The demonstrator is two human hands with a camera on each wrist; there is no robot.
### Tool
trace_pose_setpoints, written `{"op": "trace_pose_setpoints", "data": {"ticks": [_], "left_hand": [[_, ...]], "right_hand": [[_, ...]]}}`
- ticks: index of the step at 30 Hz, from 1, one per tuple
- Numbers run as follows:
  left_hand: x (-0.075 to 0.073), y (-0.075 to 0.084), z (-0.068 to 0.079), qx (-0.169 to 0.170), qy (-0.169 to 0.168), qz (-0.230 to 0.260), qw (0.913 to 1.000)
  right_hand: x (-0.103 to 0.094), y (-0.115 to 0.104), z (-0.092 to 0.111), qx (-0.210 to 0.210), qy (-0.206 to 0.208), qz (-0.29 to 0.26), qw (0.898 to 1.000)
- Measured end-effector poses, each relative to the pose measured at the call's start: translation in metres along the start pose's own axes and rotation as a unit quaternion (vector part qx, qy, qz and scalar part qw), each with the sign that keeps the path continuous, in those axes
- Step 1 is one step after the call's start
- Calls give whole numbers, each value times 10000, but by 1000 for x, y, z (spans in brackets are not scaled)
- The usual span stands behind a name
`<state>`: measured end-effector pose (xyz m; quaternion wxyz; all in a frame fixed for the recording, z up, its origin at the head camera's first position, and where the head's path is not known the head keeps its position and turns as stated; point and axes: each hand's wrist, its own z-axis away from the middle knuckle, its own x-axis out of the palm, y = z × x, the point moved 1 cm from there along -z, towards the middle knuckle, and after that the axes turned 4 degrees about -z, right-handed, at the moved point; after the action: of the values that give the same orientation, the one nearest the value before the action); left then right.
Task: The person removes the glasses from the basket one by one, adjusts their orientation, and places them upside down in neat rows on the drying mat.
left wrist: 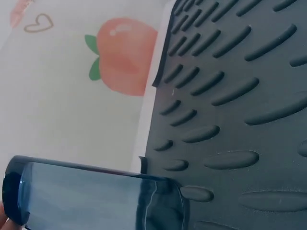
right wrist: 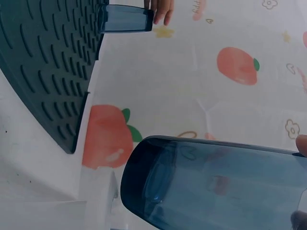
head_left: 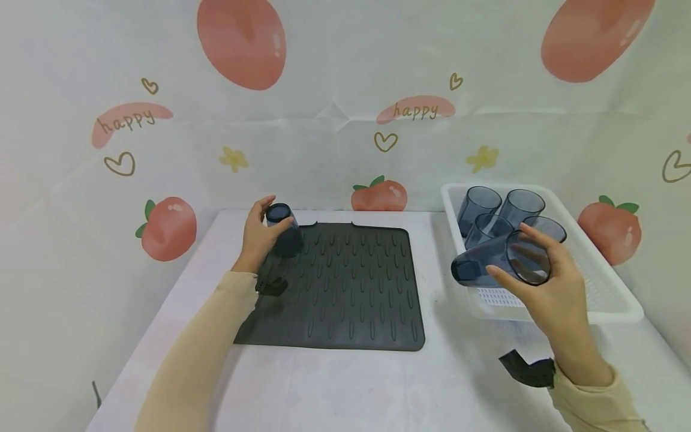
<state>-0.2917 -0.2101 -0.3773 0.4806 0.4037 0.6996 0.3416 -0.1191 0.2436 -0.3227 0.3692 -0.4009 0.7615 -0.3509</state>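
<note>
At the far left corner of the dark drying mat (head_left: 345,288), my left hand (head_left: 255,241) grips a blue tinted drinking glass (head_left: 288,241) near its base. That glass stands upside down, its rim against the ribbed mat in the left wrist view. Over the front left part of a white basket (head_left: 610,294), my right hand (head_left: 561,300) pinches a second blue drinking glass (head_left: 477,264) near its rim. This one lies nearly sideways in the air, base pointing left. Several more blue glasses (head_left: 480,201) stand in the basket behind it.
A white table (head_left: 345,390) carries the mat on the left and the basket on the right, with a strip of tabletop between them. Behind them rises a pale wall covering (head_left: 324,156) printed with peaches and hearts.
</note>
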Motion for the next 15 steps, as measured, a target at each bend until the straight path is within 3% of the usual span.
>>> {"op": "trace_pose_setpoints", "data": {"ticks": [6, 15], "left_hand": [[-2, 5, 4, 97, 159, -160, 9997], [2, 22, 13, 488, 97, 70, 9987]], "right_hand": [[1, -1, 2, -6, -38, -25, 10000], [4, -3, 3, -81, -68, -119, 9999]]}}
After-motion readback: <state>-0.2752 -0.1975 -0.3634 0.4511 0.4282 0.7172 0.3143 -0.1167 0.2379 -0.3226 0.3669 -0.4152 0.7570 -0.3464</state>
